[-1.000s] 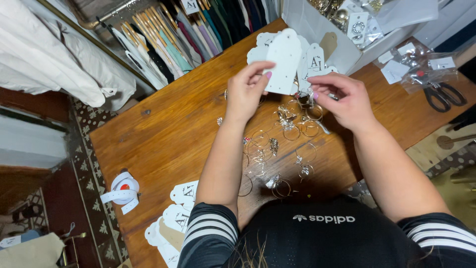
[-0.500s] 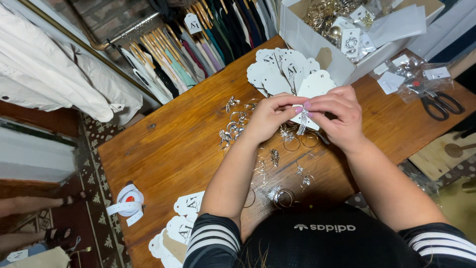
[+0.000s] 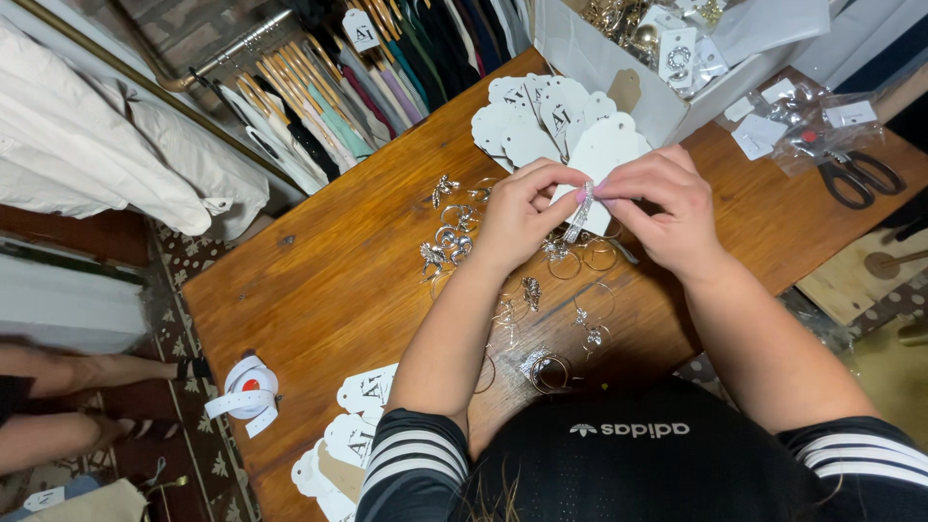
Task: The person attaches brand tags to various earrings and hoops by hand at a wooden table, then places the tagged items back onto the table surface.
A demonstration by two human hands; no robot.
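Fingertips of left hand (image 3: 517, 217) and right hand (image 3: 657, 208) pinching sparkly earring (image 3: 580, 215) between them against white card (image 3: 604, 155), earring's long axis hanging downward, both equally near.

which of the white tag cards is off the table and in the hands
The blank white card pinched between the left hand and right hand; the other cards lie in piles on the table.

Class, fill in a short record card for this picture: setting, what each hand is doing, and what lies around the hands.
Setting: wooden table beside a clothes rail
Left hand: pinches a white card tag
Right hand: pinches a sparkly silver earring against the same tag
Below hands: loose hoop earrings
Behind hands: stack of tags, white box
Far right: black scissors
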